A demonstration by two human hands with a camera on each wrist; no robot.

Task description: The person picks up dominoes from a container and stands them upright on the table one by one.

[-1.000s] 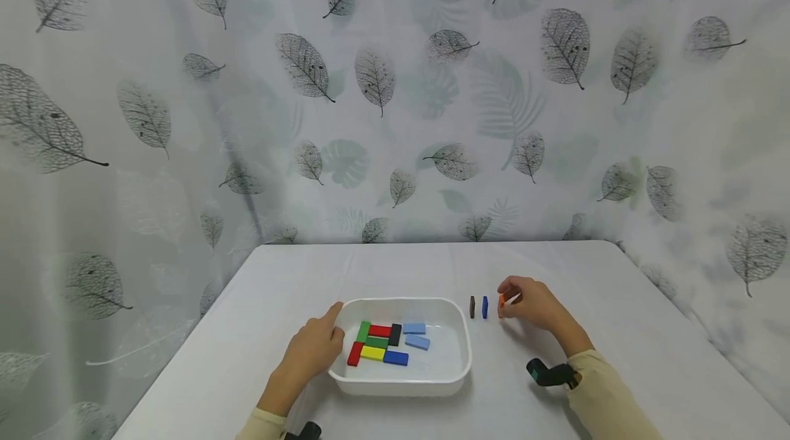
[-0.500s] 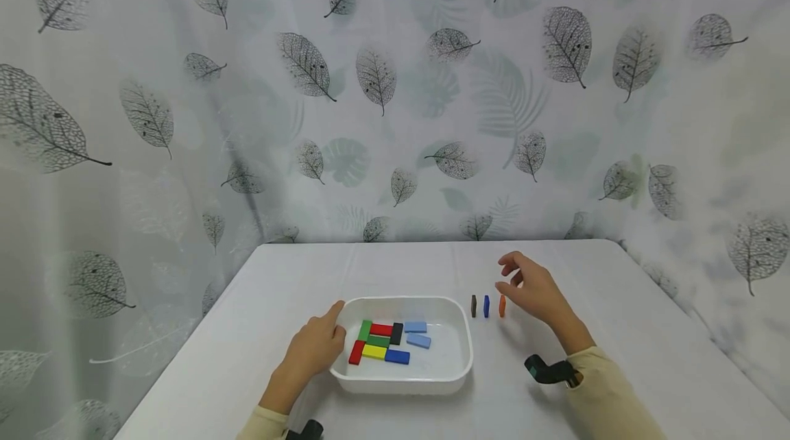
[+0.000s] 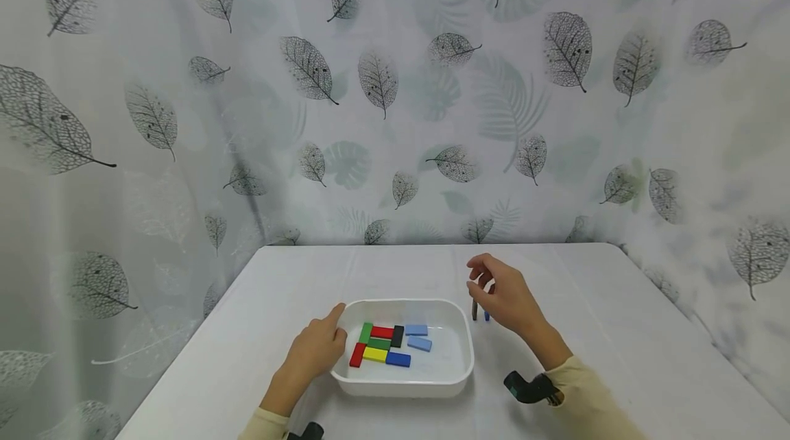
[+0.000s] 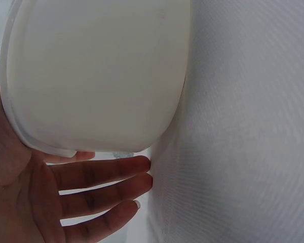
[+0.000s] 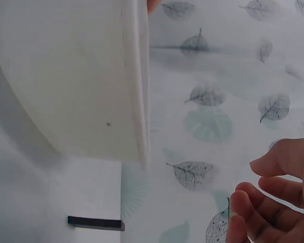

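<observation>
My left hand [image 3: 315,347] rests against the left side of a white plastic tub [image 3: 407,388]. In the left wrist view its fingers [image 4: 104,174] reach out straight beside the tub wall. My right hand [image 3: 506,295] hovers over a short row of upright domino-like blocks, fingers loosely bent, thumb and fingertips apart, nothing between them. Partly visible below it are a dark brown block [image 3: 474,311] and a blue block [image 3: 487,316]; the orange block is hidden. The right wrist view shows one dark block [image 5: 95,223] apart from the fingers.
Inside the tub lie several flat blocks, among them a yellow block [image 3: 375,354], a black block [image 3: 397,336] and two light blue ones, here a light blue block [image 3: 420,343]. A white-covered table [image 3: 617,330] spreads around; a leaf-patterned curtain [image 3: 395,118] hangs behind.
My right hand let go of the orange block, leaving it upright beside the blue one, rose off it, then moved left over the row. My left hand stays at the tub.
</observation>
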